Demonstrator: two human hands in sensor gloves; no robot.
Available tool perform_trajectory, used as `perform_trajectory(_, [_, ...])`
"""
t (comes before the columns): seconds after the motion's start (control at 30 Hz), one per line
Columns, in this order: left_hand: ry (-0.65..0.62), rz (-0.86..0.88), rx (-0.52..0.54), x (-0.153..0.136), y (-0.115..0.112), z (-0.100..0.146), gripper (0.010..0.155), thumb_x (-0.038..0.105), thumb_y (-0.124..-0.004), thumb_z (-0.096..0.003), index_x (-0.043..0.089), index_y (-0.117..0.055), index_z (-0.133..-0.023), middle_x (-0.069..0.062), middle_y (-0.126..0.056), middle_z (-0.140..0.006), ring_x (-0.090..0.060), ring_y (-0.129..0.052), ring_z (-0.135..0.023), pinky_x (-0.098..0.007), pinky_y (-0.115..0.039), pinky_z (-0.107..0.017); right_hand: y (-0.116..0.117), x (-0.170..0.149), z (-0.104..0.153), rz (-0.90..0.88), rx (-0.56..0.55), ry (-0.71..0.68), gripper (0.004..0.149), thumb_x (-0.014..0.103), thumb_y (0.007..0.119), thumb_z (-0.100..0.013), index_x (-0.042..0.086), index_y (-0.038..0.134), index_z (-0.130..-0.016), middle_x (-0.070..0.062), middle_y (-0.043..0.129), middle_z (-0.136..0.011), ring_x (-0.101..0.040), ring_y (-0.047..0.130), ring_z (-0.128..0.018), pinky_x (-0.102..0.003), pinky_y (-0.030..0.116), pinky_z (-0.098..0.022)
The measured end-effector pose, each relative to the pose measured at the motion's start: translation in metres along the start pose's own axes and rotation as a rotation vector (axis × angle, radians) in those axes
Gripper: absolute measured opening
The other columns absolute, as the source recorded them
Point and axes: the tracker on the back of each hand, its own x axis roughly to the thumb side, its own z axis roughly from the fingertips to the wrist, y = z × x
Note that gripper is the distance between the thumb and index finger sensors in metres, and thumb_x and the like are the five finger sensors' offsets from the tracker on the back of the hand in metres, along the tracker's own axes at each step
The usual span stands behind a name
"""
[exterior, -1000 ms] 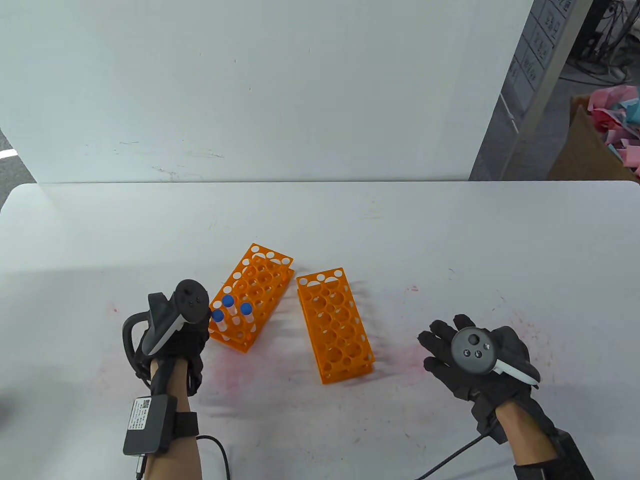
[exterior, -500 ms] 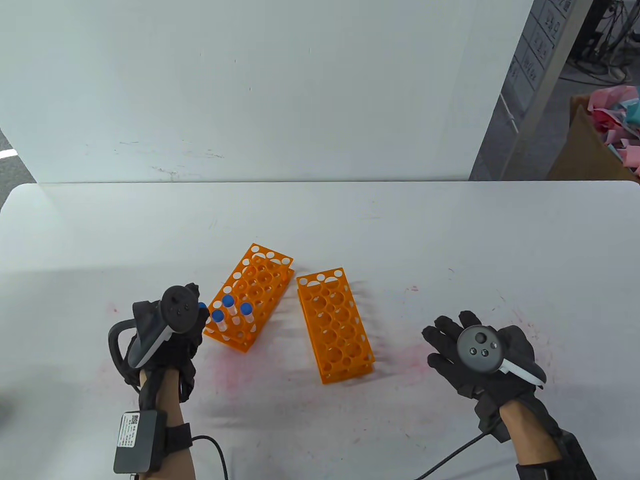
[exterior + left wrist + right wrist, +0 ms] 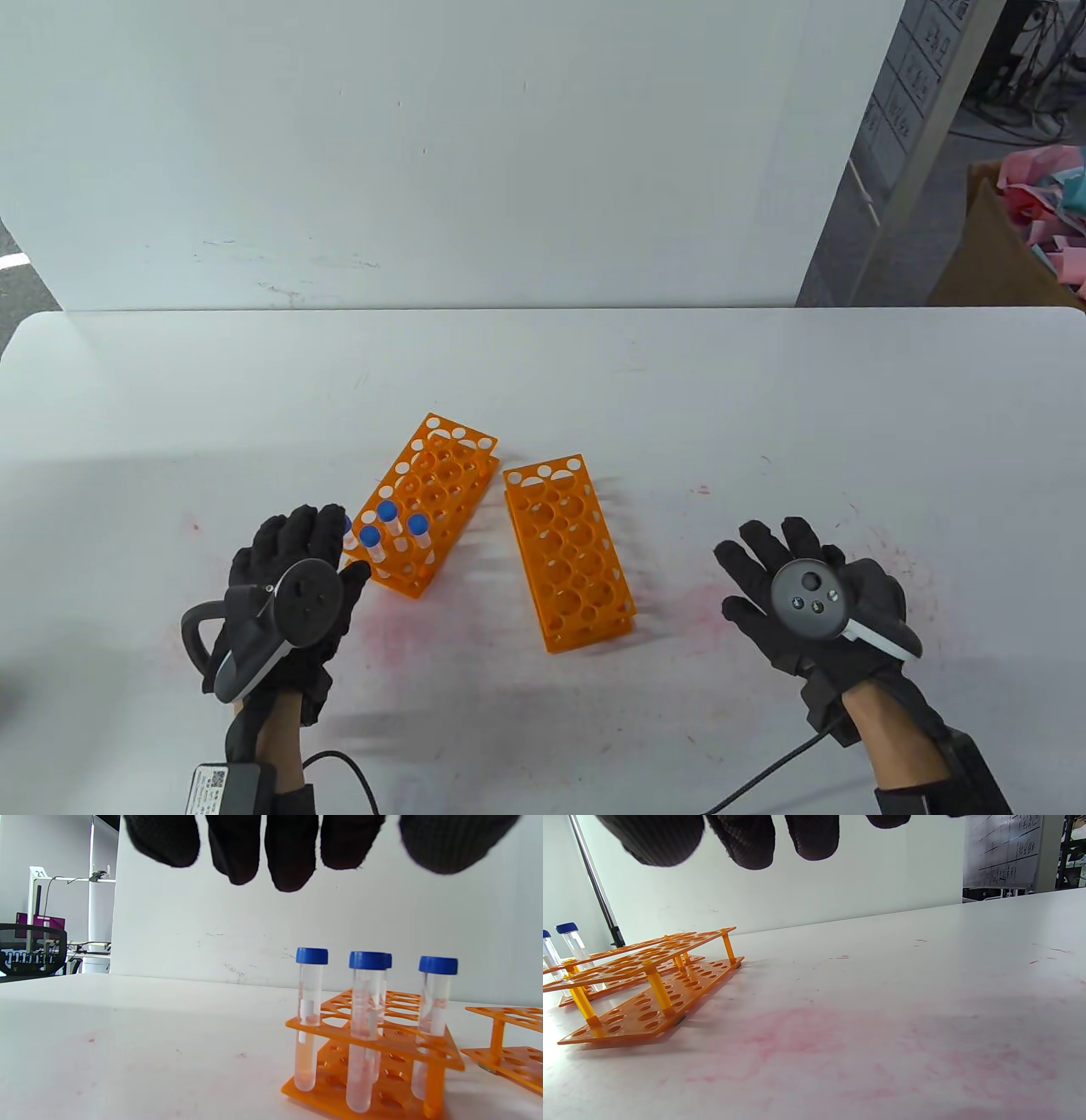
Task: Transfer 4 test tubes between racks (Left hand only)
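Two orange racks stand mid-table. The left rack (image 3: 433, 501) holds several clear test tubes with blue caps (image 3: 389, 511) at its near end; they show upright in the left wrist view (image 3: 368, 1027). The right rack (image 3: 567, 552) holds no tubes and also shows in the right wrist view (image 3: 649, 984). My left hand (image 3: 301, 560) lies flat and open just left of the tubes, fingers spread, holding nothing. My right hand (image 3: 797, 586) lies open and empty on the table to the right.
The white table (image 3: 679, 399) has pink stains near the front. A white panel (image 3: 424, 153) stands behind it. A cardboard box (image 3: 1001, 246) with coloured scraps sits off the far right corner. Cables trail from both wrists.
My left hand has drawn back toward the near edge and opened flat, fingers spread beside the tubes. My right hand has barely shifted. The tubes and racks have not moved.
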Motion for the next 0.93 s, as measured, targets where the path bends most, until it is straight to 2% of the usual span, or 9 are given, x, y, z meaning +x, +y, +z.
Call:
perform_trajectory(0.07, [-0.024,-0.001,0.009,0.004,-0.006,0.002,0.071,0.060,-0.067,-0.0468,0.033,-0.051,-0.110,-0.006,-0.057,-0.120,-0.040,-0.059,-0.110,-0.065,-0.061,-0.072,-0.002,-0.001,0.000,0.010,-0.008,0.004,0.064,0.054,0.058,-0.053,0.030,0.041,-0.110,-0.011,0.032,-0.121,-0.054,0.022,-0.102,-0.078,0.031,-0.066])
perform_trajectory(0.17, [-0.052,-0.037,0.078,0.012,-0.011,0.005,0.070,0.060,-0.068,-0.0459,0.033,-0.054,-0.109,-0.003,-0.059,-0.119,-0.038,-0.061,-0.110,-0.064,-0.062,-0.072,-0.005,-0.005,0.001,0.011,-0.048,0.021,0.065,0.055,0.058,-0.053,0.030,0.040,-0.110,-0.011,0.029,-0.121,-0.054,0.020,-0.102,-0.078,0.030,-0.066])
perform_trajectory(0.37, [-0.031,-0.035,0.030,0.012,-0.014,0.008,0.071,0.061,-0.067,-0.0463,0.034,-0.051,-0.110,-0.003,-0.055,-0.121,-0.039,-0.057,-0.111,-0.065,-0.061,-0.073,0.004,-0.005,-0.002,0.060,-0.016,0.022,0.067,0.056,0.058,-0.053,0.031,0.034,-0.111,-0.011,0.022,-0.121,-0.054,0.016,-0.102,-0.078,0.027,-0.065])
perform_trajectory(0.47, [-0.038,-0.051,0.026,0.009,-0.015,0.010,0.071,0.061,-0.067,-0.0463,0.034,-0.050,-0.110,-0.003,-0.054,-0.122,-0.039,-0.057,-0.112,-0.065,-0.061,-0.073,0.004,-0.002,-0.003,0.045,-0.016,0.035,0.068,0.057,0.058,-0.053,0.032,0.034,-0.111,-0.010,0.024,-0.121,-0.054,0.020,-0.103,-0.077,0.031,-0.067])
perform_trajectory(0.67, [-0.032,-0.036,-0.015,0.006,-0.021,0.009,0.072,0.061,-0.067,-0.0464,0.034,-0.049,-0.110,-0.003,-0.048,-0.123,-0.040,-0.054,-0.112,-0.065,-0.060,-0.073,0.005,-0.006,0.000,0.056,0.002,0.063,0.069,0.058,0.058,-0.052,0.033,0.033,-0.111,-0.010,0.024,-0.121,-0.054,0.019,-0.103,-0.078,0.030,-0.066])
perform_trajectory(0.93, [0.013,0.001,-0.021,-0.004,-0.020,0.010,0.070,0.060,-0.067,-0.0469,0.034,-0.051,-0.110,-0.006,-0.051,-0.122,-0.040,-0.056,-0.111,-0.064,-0.062,-0.073,0.007,-0.001,-0.001,0.075,0.027,0.062,0.068,0.058,0.058,-0.053,0.032,0.033,-0.111,-0.010,0.025,-0.121,-0.054,0.019,-0.103,-0.078,0.030,-0.066])
